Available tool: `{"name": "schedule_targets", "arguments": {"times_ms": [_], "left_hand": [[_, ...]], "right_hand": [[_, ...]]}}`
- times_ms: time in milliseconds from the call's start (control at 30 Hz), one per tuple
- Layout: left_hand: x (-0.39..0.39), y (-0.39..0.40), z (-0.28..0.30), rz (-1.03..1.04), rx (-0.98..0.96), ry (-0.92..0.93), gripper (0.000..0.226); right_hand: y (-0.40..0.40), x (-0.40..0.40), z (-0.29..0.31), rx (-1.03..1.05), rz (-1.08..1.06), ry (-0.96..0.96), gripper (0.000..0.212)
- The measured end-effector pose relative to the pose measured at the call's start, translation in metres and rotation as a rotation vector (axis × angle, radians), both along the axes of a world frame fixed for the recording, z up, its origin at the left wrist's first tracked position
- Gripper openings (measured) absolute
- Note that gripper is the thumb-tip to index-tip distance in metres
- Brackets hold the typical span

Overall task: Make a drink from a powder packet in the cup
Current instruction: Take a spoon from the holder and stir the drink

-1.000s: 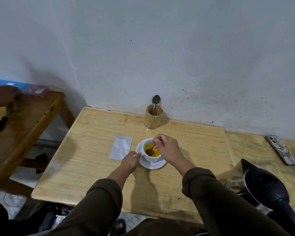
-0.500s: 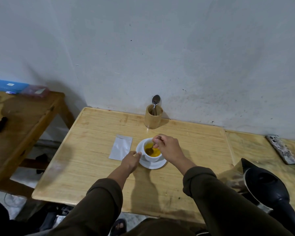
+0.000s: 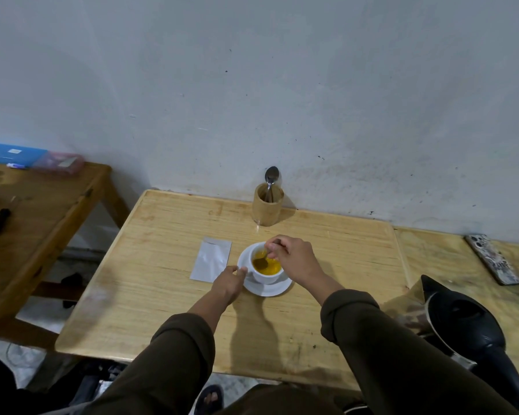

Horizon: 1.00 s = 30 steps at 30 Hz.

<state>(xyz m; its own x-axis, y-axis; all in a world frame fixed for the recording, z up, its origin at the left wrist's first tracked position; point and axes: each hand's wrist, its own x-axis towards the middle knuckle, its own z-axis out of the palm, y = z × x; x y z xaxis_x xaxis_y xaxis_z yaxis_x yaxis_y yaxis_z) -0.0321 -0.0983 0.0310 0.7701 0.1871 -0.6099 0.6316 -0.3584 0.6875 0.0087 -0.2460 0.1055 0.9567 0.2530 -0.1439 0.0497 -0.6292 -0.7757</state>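
Spoon (image 3: 262, 258) pinched in right hand (image 3: 294, 259) is stirring cup (image 3: 266, 275); left hand (image 3: 228, 283), at nine o'clock, is pinching saucer (image 3: 274, 290). Vigorous stirring risks slopping yellow drink.

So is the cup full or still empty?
Filled, not to the brim: yellow liquid shows inside the cup, with the spoon dipped in it by the right hand.

no readable text, label or number on any object in view
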Motion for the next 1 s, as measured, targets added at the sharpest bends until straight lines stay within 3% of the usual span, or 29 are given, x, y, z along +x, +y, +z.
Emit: {"name": "schedule_targets", "arguments": {"times_ms": [267,533,767,1000], "left_hand": [[-0.0017,0.0002,-0.0013,0.006,0.003,-0.007,0.054],[-0.0013,-0.0007,-0.0016,0.018,-0.002,0.001,0.055],[-0.0014,-0.0011,-0.0026,0.031,-0.009,-0.003,0.055],[-0.002,-0.001,-0.0035,0.037,-0.01,-0.006,0.055]], "right_hand": [[-0.0017,0.004,-0.001,-0.121,-0.014,-0.096,0.022],[0.0007,-0.003,-0.0005,0.002,0.019,-0.001,0.018],[-0.0003,0.0035,-0.0062,-0.136,-0.012,-0.053,0.022],[-0.0007,-0.0032,-0.0048,-0.034,0.038,-0.023,0.02]]}}
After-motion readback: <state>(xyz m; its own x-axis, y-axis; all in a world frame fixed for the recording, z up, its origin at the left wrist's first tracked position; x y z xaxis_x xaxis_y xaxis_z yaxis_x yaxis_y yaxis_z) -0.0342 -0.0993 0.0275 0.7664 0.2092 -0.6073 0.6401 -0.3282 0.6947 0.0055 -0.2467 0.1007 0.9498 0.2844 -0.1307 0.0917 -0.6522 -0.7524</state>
